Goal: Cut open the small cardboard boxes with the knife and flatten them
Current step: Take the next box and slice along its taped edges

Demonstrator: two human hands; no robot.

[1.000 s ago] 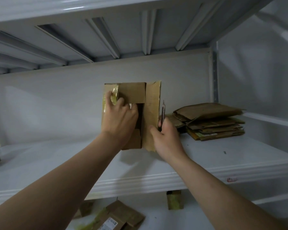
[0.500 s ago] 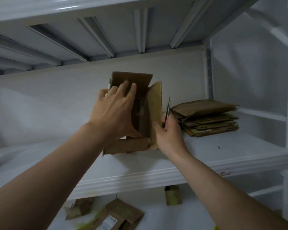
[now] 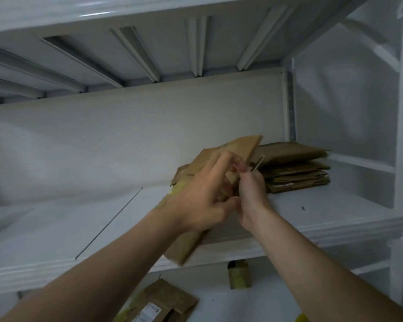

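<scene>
On the white shelf [image 3: 79,228] in front of me, I hold a brown cardboard box [image 3: 243,147] in my left grip [image 3: 203,201]. The box looks squashed almost flat. It is tilted. Its top end points up and to the right, toward a pile of flat boxes [image 3: 296,175]. Its bottom end sticks out past the front edge of the shelf. Bits of yellow tape [image 3: 178,190] show on the box.

My left grip is closed on the box, with the fingers curled over its top side. My right grip [image 3: 251,196] is just beside the left one. It is closed around the thin knife [image 3: 259,162]. The blade sticks up out of my fingers and points to the pile. The tip is close to the top end of the box, but I cannot tell if it touches, because this part is blurry.

The pile of flat boxes lies on the same shelf, on the right, near the back wall.

Down on the lower shelf [image 3: 277,298] stands one small box [image 3: 239,274] with yellow on it. To its left lies some flat cardboard [image 3: 163,303] with a white label.
</scene>
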